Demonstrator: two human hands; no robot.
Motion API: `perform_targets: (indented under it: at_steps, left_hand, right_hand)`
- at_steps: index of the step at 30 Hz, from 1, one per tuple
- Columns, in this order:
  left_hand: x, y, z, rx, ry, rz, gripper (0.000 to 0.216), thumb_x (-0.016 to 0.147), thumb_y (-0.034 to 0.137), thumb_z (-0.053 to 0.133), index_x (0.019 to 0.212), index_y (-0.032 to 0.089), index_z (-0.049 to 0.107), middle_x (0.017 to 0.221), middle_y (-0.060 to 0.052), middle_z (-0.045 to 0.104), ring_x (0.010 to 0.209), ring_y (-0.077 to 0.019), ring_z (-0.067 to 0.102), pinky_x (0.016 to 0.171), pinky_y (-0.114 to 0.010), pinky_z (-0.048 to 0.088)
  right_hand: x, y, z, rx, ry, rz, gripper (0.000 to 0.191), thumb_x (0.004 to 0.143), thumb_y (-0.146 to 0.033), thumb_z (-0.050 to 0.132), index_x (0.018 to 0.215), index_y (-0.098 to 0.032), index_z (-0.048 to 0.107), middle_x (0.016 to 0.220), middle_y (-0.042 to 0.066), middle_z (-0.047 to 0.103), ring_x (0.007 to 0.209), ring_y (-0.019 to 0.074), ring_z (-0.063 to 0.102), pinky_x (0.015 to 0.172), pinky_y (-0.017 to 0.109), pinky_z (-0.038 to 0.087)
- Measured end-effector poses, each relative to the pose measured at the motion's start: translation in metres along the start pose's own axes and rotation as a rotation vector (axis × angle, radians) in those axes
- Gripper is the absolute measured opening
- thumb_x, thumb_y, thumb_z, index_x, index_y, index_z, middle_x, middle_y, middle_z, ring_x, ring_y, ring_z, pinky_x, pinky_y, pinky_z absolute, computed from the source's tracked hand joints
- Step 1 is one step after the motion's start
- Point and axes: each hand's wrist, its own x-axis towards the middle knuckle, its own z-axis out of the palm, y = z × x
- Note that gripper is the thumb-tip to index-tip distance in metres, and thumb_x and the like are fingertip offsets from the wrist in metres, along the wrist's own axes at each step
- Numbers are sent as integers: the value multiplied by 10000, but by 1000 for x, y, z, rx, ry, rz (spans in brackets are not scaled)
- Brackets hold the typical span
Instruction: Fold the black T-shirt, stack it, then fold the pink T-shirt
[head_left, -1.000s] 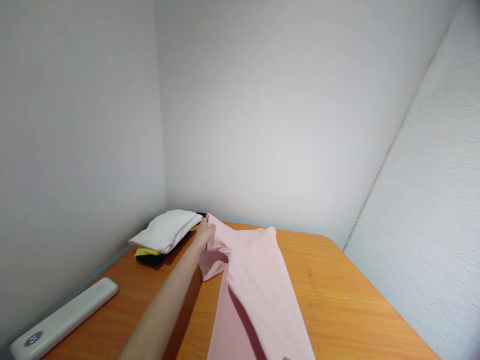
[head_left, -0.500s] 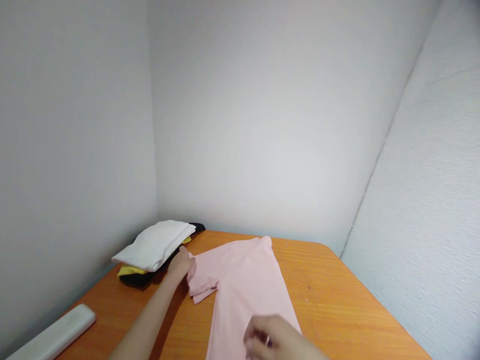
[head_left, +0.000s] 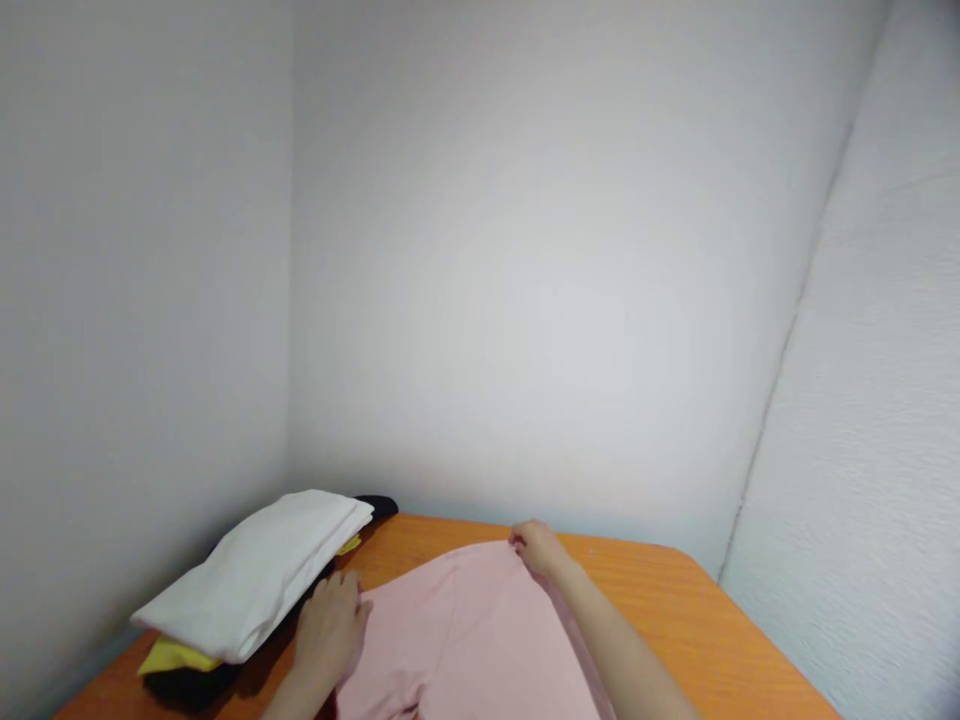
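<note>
Item: pink shirt (head_left: pixel 465 640), spread flat on the orange table (head_left: pixel 675 620), low centre of view, running off the bottom edge.

Left hand (head_left: pixel 330 625): we lay it palm down, fingers loosely spread, on the shirt's edge at 9 o'clock; it grips nothing.

Right hand (head_left: pixel 538 548): we pinch the shirt's far corner at 12 o'clock, fingers curled on the cloth.

Adjacent: stack (head_left: pixel 255 575) at 10 o'clock from the shirt, just beside our left hand, comprising white folded cloth on top, yellow and black pieces under it.

Surround: white walls (head_left: pixel 525 250) meeting in the corner behind.
</note>
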Motion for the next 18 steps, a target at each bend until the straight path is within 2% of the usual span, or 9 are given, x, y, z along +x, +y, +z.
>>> perform_targets:
  at_steps: [3, 6, 11, 15, 18]
  left_hand:
    - [4, -3, -3, -20, -62, -7, 181, 867, 266, 481, 919, 165, 621, 1023, -121, 632, 997, -269, 564, 829, -349, 394]
    - [8, -5, -12, -46, -132, 4, 153, 851, 251, 504, 891, 172, 629, 1016, -111, 640, 977, -257, 573, 839, -339, 388]
    - [11, -11, -22, -103, -202, -17, 115, 827, 225, 522, 848, 192, 630, 962, -82, 652, 921, -234, 595, 791, -314, 396]
    - [14, -17, -19, -116, -211, -13, 124, 810, 247, 542, 846, 190, 645, 952, -90, 654, 894, -237, 609, 783, -316, 398]
    - [15, -20, -16, -112, -216, -15, 175, 832, 289, 512, 872, 182, 644, 927, -102, 658, 877, -247, 619, 783, -328, 399]
  right_hand:
    - [11, 7, 15, -59, -57, -16, 222, 731, -73, 547, 842, -211, 682, 953, 58, 683, 989, 218, 555, 817, 311, 319]
    - [24, 13, 16, -91, -89, -25, 141, 709, -98, 588, 772, -198, 663, 938, 77, 671, 1017, 255, 526, 820, 340, 295]
    - [46, 16, 8, -67, -59, -11, 130, 796, -171, 524, 855, -208, 634, 957, 69, 658, 984, 230, 517, 813, 343, 266]
    - [47, 1, 21, -52, -35, -2, 180, 772, -82, 478, 827, -180, 619, 968, 100, 647, 993, 243, 502, 799, 353, 242]
    - [46, -25, 40, -1, -29, -41, 203, 813, -113, 455, 926, -188, 607, 1052, 91, 632, 1021, 232, 490, 781, 333, 245]
